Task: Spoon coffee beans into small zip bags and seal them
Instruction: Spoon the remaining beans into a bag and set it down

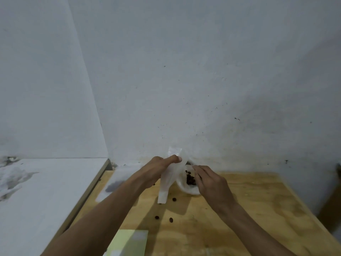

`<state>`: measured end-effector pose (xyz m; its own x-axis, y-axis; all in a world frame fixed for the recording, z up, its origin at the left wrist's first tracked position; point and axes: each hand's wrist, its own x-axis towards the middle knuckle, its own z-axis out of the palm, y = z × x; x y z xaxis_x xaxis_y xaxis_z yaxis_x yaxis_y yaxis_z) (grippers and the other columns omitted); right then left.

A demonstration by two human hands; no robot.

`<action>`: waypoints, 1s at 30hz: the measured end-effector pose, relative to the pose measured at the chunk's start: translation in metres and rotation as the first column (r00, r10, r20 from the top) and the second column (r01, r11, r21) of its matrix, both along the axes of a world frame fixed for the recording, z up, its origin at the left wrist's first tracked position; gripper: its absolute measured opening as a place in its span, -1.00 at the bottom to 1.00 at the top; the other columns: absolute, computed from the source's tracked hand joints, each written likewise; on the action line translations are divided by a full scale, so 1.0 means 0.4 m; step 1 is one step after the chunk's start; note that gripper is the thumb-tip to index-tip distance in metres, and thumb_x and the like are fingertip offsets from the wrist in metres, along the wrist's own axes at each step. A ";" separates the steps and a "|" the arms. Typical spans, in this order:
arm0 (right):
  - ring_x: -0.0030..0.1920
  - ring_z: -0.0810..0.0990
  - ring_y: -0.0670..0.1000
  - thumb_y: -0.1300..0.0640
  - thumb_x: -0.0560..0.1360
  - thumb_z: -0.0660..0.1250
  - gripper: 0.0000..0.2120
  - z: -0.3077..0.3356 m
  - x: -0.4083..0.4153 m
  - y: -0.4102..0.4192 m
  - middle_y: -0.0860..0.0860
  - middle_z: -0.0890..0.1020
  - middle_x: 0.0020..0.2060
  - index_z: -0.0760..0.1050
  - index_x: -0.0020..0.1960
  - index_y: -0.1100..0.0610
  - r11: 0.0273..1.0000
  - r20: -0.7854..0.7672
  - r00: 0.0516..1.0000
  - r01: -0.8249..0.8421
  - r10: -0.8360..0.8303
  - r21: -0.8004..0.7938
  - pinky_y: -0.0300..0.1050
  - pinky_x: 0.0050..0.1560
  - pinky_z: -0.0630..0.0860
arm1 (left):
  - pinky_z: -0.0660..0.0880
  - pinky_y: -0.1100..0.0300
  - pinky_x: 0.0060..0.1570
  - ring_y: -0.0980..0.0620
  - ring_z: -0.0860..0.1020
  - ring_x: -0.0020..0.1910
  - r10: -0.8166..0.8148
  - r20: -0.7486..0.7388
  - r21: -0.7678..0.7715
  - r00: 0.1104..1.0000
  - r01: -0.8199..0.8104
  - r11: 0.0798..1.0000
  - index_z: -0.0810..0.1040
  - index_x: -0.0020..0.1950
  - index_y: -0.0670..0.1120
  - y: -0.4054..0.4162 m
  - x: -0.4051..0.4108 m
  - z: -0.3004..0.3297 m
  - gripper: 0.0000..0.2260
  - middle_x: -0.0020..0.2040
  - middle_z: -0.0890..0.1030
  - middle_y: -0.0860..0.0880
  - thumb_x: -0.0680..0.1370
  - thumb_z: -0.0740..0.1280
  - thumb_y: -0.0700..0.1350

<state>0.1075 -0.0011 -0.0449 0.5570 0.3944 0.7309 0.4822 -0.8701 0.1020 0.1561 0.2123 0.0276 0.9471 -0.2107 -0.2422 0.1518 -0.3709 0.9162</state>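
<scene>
While beans (pixel 190 179) fill a bowl (pixel 186 189), left hand (pixel 156 169) pinches a translucent bag (pixel 168 179).

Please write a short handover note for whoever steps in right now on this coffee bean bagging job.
Left hand: grips the small zip bag near its top and holds it upright above the wooden table.
Right hand: over the white bowl of coffee beans, fingers curled; whether it holds a spoon cannot be told.
Done: the bag is picked up; it looks empty or nearly so.
Loose beans lie on the table in front of the bag.
Left: fill this bag, press the zip shut, collect the strays.
</scene>
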 end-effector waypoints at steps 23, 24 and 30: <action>-0.13 0.58 -0.22 0.32 0.59 0.36 -0.77 0.063 -0.038 -0.002 -0.06 0.68 -0.02 0.66 0.17 0.12 0.852 -0.150 0.983 -0.009 0.103 0.524 -0.46 -0.09 0.48 | 0.43 0.25 -0.25 0.10 0.61 -0.26 -0.015 0.005 -0.102 1.000 0.015 0.995 0.69 0.04 -0.19 -0.004 -0.010 0.003 -0.56 -0.15 0.69 -0.04 0.52 0.40 0.20; -0.11 0.60 -0.20 0.33 0.59 0.35 -0.76 0.060 -0.039 0.004 -0.05 0.68 -0.01 0.66 0.18 0.12 0.846 -0.169 0.978 -0.012 0.120 0.532 -0.47 -0.08 0.47 | 0.41 0.31 -0.34 0.17 0.57 -0.38 -0.014 0.007 -0.086 1.000 0.014 0.996 0.67 0.00 -0.20 -0.007 -0.013 0.003 -0.61 -0.26 0.65 0.01 0.56 0.37 0.15; -0.09 0.65 -0.16 0.25 0.60 0.35 -0.84 0.075 -0.037 -0.021 -0.09 0.68 -0.06 0.68 0.10 0.12 0.753 -0.207 0.966 0.019 0.156 0.657 -0.13 -0.11 0.64 | 0.36 0.07 -0.10 -0.01 0.53 -0.16 0.023 -0.021 -0.081 1.000 -0.025 0.996 0.63 0.11 -0.28 0.020 0.006 -0.017 -0.17 -0.13 0.57 -0.06 0.25 0.49 0.45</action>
